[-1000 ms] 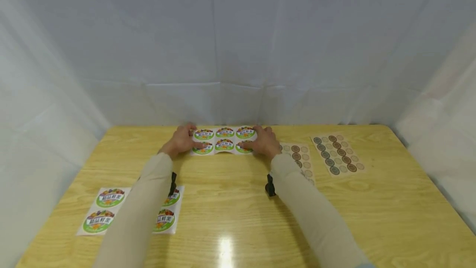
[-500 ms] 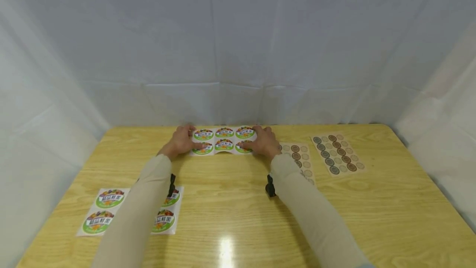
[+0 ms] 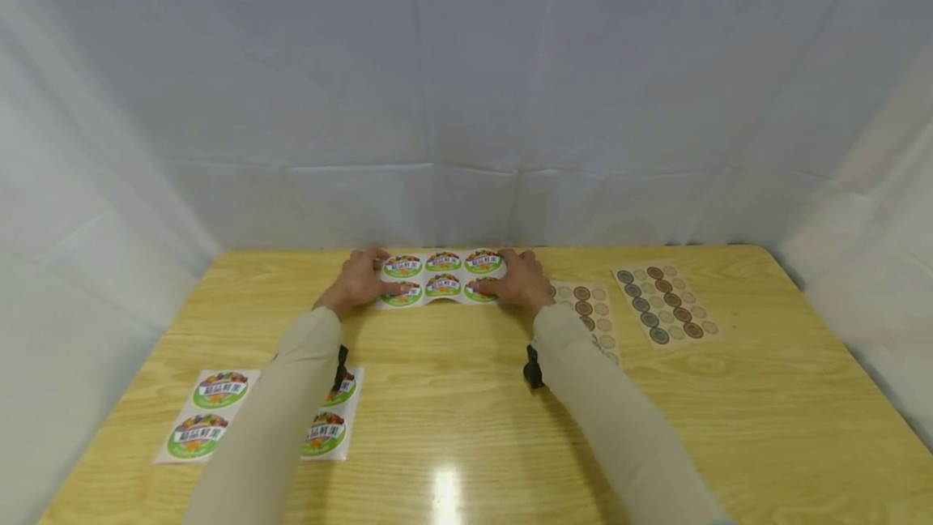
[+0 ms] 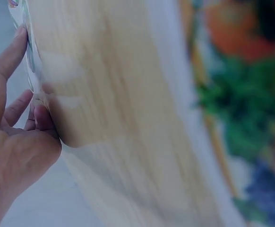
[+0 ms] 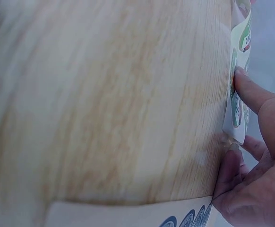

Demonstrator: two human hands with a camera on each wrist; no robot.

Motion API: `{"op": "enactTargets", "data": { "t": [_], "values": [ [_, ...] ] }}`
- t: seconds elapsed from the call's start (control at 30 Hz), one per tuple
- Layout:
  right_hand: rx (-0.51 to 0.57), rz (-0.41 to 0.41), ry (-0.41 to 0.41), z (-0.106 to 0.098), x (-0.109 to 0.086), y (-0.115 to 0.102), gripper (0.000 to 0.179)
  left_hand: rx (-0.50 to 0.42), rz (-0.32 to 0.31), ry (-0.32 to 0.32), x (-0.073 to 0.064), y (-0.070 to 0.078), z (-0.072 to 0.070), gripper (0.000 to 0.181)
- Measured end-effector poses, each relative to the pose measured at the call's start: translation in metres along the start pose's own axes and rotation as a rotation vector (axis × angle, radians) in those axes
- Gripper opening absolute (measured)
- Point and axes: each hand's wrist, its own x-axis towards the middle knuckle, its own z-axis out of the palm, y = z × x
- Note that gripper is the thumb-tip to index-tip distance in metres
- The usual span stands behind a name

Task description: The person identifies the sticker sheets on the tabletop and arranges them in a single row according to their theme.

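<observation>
A white sheet of oval fruit stickers (image 3: 441, 275) lies at the far edge of the wooden table, its near edge bowed up in the middle. My left hand (image 3: 360, 279) holds the left end, with the thumb on top and the other fingers at the sheet's edge. At the opposite end, my right hand (image 3: 521, 279) grips in the same way. The left wrist view has the left thumb (image 4: 15, 49) against the printed face and fingers curled at the edge. In the right wrist view the right thumb (image 5: 251, 90) presses a sticker, fingertips partly hidden beneath.
Larger fruit stickers on white sheets (image 3: 200, 420) lie at the near left, partly covered by the left forearm. Two beige sheets of small round stickers, one near the right wrist (image 3: 601, 314) and one farther right (image 3: 666, 305), lie flat. A white curtain (image 3: 466, 104) hangs behind the table.
</observation>
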Motion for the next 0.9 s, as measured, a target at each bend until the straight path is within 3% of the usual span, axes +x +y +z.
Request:
{"op": "enactTargets", "data": {
  "t": [0.4,0.9],
  "values": [
    [0.020,-0.012,-0.009,0.0007,-0.0033,-0.0011,0.084,0.071,0.008,0.021,-0.0065,-0.0005,0.0011,0.076],
    [0.042,-0.008,-0.031,-0.0048,-0.0056,-0.0032,0.083,0.035,0.009,0.020,-0.0063,-0.0001,0.0023,0.072]
  ]
}}
